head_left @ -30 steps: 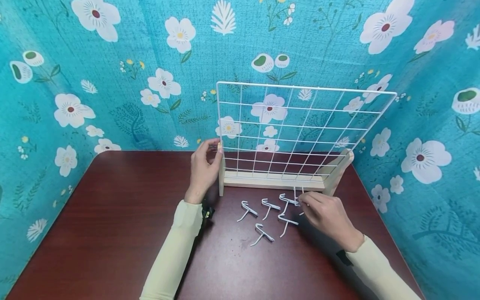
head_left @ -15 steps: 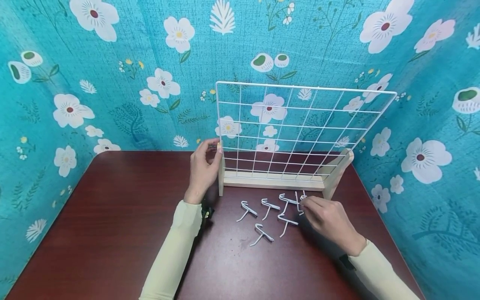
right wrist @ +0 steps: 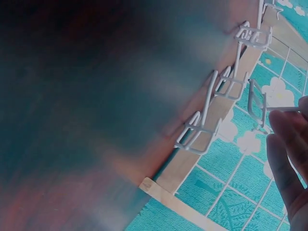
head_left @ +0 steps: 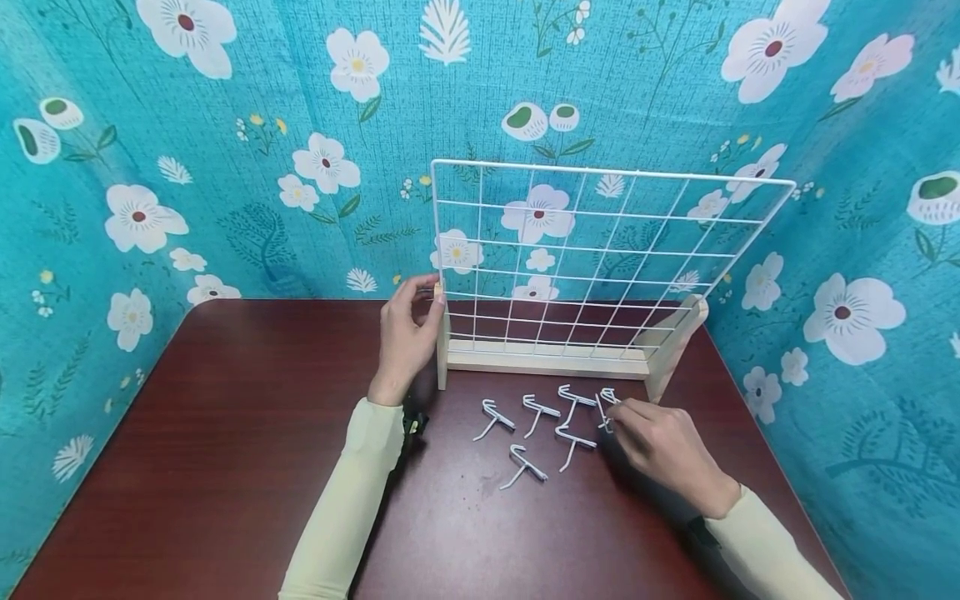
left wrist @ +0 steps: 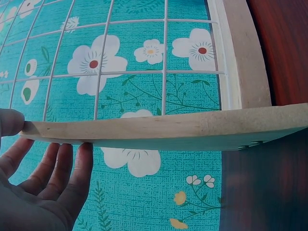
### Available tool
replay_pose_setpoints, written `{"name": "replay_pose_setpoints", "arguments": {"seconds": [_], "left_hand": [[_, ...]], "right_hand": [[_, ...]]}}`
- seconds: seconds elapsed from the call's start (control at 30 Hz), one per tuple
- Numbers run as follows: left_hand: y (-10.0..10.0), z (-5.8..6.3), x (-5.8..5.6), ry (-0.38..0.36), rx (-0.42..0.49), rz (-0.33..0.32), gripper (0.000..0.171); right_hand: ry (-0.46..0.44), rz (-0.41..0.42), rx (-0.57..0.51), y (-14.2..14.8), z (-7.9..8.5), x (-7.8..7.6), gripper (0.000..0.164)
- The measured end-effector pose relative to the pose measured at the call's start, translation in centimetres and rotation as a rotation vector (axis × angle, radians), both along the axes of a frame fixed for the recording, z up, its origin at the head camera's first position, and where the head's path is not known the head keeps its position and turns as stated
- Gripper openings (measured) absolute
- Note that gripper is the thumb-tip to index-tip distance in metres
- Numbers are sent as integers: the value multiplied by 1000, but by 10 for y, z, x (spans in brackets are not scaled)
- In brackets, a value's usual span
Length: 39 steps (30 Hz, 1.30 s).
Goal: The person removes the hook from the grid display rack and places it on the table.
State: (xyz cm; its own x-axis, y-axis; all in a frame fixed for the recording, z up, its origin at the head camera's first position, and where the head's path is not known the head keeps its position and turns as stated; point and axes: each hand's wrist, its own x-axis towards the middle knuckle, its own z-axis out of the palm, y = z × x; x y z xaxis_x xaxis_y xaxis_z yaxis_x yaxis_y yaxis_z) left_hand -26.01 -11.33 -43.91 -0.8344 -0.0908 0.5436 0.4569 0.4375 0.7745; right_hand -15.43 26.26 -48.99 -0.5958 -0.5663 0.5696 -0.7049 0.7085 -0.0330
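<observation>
My left hand (head_left: 406, 340) grips the upper end of the wooden side piece (left wrist: 144, 127) of a white wire grid rack (head_left: 555, 248). In the left wrist view its thumb lies on one face of the wood and the fingers on the other. Over the table, in front of the rack's right end, my right hand (head_left: 667, 442) pinches a white wire hook (right wrist: 257, 107) by its prong. The hook's square wire frame sticks out past the fingertips. Close by, to the left, several like hooks (head_left: 576, 442) lie on the table, prongs towards me.
The rack stands on a dark red wooden table (head_left: 262, 433) with a pale wooden crossbar (head_left: 547, 360) at its base. Behind and to the right hangs a turquoise flowered cloth (head_left: 300, 108), near the table edges.
My right hand has moved slightly towards me and to the right, and the held hook has turned, its frame now lower and angled. The left hand stays on the side piece.
</observation>
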Motion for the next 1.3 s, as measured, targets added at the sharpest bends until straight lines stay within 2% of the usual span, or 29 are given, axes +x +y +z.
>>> {"name": "replay_pose_setpoints", "arguments": {"seconds": [0.37, 0.77, 1.3], "left_hand": [[1, -2, 0, -10, 11, -10, 27], [1, 2, -2, 1, 2, -9, 29], [0, 2, 1, 3, 5, -5, 27]], "right_hand": [[-10, -5, 34, 6, -11, 6, 12], [-125, -59, 93, 10, -14, 13, 15], [-144, -64, 125, 12, -16, 14, 13]]}}
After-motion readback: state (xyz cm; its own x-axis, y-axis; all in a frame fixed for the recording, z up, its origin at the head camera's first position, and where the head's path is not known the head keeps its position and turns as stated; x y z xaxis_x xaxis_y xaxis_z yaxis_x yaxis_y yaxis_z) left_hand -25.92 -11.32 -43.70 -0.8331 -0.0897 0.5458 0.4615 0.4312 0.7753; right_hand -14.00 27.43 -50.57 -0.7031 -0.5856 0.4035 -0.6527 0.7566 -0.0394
